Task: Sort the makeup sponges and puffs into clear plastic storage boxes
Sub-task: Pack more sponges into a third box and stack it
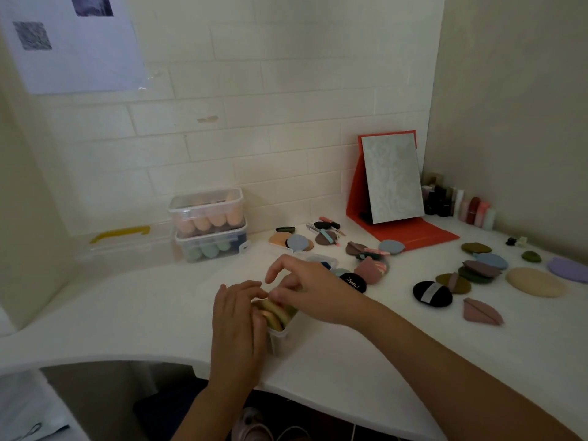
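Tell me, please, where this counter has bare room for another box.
The widest bare patch of counter lies left of the left hand, in front of the stacked boxes. A smaller one lies between the right forearm and the pink folded puff. Around the mirror it is crowded with loose puffs.

YSL monogram on black puff point(352, 282)
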`<state>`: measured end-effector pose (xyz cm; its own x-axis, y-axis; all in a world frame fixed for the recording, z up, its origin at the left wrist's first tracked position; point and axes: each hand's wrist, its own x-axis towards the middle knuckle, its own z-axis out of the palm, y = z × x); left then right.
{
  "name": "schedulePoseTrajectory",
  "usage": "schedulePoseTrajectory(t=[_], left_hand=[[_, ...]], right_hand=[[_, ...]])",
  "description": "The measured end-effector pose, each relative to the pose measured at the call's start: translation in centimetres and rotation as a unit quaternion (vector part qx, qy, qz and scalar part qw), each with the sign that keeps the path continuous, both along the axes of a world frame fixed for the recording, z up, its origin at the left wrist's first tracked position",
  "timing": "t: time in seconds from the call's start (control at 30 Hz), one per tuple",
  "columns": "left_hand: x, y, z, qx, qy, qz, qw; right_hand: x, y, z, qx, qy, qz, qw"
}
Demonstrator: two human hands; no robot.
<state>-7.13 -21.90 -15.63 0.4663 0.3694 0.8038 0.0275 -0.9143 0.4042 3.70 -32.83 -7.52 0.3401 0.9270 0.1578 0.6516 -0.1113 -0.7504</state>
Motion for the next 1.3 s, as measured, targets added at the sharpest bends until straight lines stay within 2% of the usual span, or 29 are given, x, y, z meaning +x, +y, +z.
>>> schedulePoseTrajectory(t=[0.1,0.17,0.27,0.33,0.43,0.5,0.57,0.63,0.7,0.77,0.8,0.93,1.1,1.23,1.3], left_hand=[[0.0,-0.1,0.3,0.0,0.045,-0.032,0.998],[-0.2,-0.1,0.6,0.009,0.072,-0.043,0.996],[-0.3,-0.1,0.8,0.044,0.078,-0.046,0.995],[-0.1,-0.5,0.9,0.044,0.068,-0.03,0.996],[0.3,-1.8,0.7,0.029,0.059,-0.003,0.998],[0.6,-2.8,0.5,0.02,0.058,0.015,0.998],[0.9,-3.5,0.3,0.011,0.059,0.028,0.998],[0.9,-3.9,0.3,0.001,0.064,0.029,0.998],[0.9,-4.0,0.3,0.013,0.068,0.024,0.997],[0.9,-3.9,0.3,0.029,0.067,0.023,0.997],[0.9,-4.0,0.4,0.031,0.066,0.023,0.997],[0.9,-4.2,0.5,0.026,0.055,0.025,0.998],[0.9,-4.3,0.3,0.012,0.064,0.03,0.997],[0.8,-4.5,0.4,0.003,0.067,0.031,0.997],[0.8,-4.5,0.4,0.003,0.068,0.032,0.997]], right_hand=[[1.8,-0.9,0.8,0.016,0.045,0.01,0.999],[3.6,-1.7,1.3,0.059,0.055,-0.02,0.997],[7.0,-3.4,1.2,0.14,0.05,-0.161,0.976],[9.8,-5.2,0.3,0.148,0.001,-0.285,0.947],[13.9,-8.6,-1.8,0.093,-0.108,-0.434,0.889],[15.9,-11.0,-2.7,0.066,-0.148,-0.509,0.845],[17.5,-13.5,-3.3,0.016,-0.156,-0.568,0.808],[18.9,-15.7,-3.7,-0.1,-0.145,-0.621,0.764],[19.3,-17.2,-4.0,-0.176,-0.066,-0.657,0.73],[19.0,-17.9,-4.1,-0.169,0.023,-0.666,0.726],[19.0,-18.2,-4.2,-0.16,0.036,-0.665,0.729],[18.9,-19.0,-4.9,-0.136,-0.018,-0.666,0.733],[18.2,-18.8,-5.4,-0.102,-0.028,-0.659,0.745],[17.4,-17.9,-4.8,-0.117,0.011,-0.635,0.763],[17.2,-17.7,-4.3,-0.062,0.018,-0.644,0.762]])
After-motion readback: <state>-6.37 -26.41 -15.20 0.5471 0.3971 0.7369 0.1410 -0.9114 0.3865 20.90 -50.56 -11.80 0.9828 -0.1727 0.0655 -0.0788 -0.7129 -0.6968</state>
